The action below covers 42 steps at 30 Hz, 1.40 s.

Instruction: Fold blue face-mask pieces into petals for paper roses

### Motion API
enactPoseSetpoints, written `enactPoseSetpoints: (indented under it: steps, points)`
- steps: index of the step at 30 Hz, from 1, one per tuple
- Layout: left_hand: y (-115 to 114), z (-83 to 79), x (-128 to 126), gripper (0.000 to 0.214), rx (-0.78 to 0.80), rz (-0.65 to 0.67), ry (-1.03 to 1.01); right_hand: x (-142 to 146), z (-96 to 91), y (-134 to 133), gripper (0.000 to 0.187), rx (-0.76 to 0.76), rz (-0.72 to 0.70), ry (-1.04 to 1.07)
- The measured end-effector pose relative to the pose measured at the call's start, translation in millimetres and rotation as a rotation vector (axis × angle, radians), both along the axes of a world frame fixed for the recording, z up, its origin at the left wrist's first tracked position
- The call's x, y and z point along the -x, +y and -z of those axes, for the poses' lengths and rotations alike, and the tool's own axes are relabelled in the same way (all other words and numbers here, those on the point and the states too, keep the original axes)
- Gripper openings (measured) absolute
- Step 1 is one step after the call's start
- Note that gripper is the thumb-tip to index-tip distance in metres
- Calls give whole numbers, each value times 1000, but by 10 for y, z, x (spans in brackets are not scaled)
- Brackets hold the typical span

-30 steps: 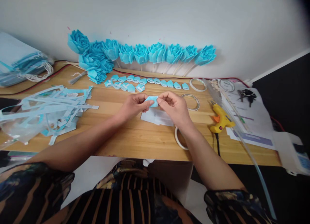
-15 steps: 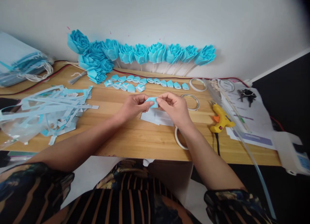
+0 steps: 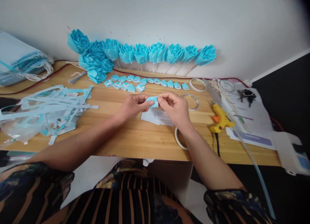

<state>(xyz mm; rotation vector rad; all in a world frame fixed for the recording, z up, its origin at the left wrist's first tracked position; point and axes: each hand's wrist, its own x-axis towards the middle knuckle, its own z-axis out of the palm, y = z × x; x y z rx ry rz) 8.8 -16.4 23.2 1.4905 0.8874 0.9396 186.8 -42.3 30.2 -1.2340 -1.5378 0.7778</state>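
Observation:
A small folded piece of light blue fabric (image 3: 154, 102) is held up between both hands over the desk. My left hand (image 3: 135, 104) pinches its left part, thumb lying across the front. At its right edge, the thumb and fingertips of my right hand (image 3: 174, 107) are closed on it. Beneath the hands lie white-blue cut sheets (image 3: 157, 117), partly covered by the right hand. Beyond them, several folded blue petals (image 3: 131, 88) sit in rows. Rolls of tape (image 3: 191, 102) lie just right of my right hand, one partly hidden by the forearm.
Blue fabric flowers (image 3: 141, 53) on sticks lean along the wall. Cut strips (image 3: 58, 104) are heaped at left, below a stack of face masks (image 3: 21, 60). At right are a yellow glue gun (image 3: 221, 118), papers (image 3: 256, 117), keys (image 3: 247, 95) and a white device (image 3: 290, 151).
Both hands stay in nearly the same place on the folded piece. My right hand has shifted very slightly to the right.

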Motion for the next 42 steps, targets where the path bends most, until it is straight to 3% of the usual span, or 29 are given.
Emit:
enactPoseSetpoints:
  steps: [4,9,13,23,42]
  points:
    - [-2,-6,-2,37,-29,-10,-16,-1,-32,-9,13,7,-15,13]
    - [5,0,-2,37,-56,-33,-49,-27,-62,-4,27,129,-127,121]
    - [5,6,0,36,-52,-50,-40,-24,-53,7,22,196,-197,120]
    - [-9,13,2,38,-6,-41,-10,-13,-12,29,14,114,-112,46]
    - [19,13,11,35,-63,-1,-87,34,-97,-43,9,38,-113,-185]
